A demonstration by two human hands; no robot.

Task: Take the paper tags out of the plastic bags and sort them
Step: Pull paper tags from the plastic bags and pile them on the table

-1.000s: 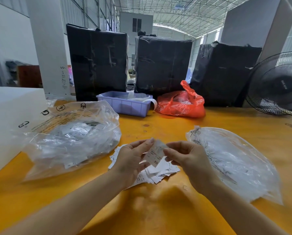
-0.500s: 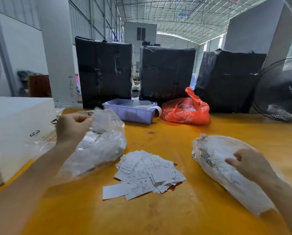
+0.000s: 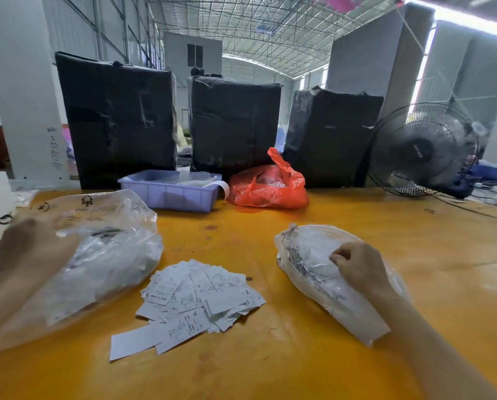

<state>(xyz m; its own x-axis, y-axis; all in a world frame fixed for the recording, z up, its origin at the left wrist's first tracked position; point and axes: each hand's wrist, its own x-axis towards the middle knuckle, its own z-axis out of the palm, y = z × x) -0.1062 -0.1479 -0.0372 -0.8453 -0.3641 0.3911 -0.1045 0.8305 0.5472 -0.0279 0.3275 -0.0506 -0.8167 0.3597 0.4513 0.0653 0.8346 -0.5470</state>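
Both hands lie on plastic bags at either side of an orange table. Nearest on the right, the right hand has its fingers curled, pinching the film on top of the right bag, a clear bag with print along its edge and white tags inside. On the left, the left hand is blurred and rests on the larger left bag; whether it grips the plastic cannot be told. Between the two bags lies a loose pile of paper tags, white slips with small black print, overlapping one another on the tabletop. Farther back stand a lilac plastic tray and, just beside it, a crumpled red bag. Behind these rise three black-wrapped parcels, and at the far right a black fan.
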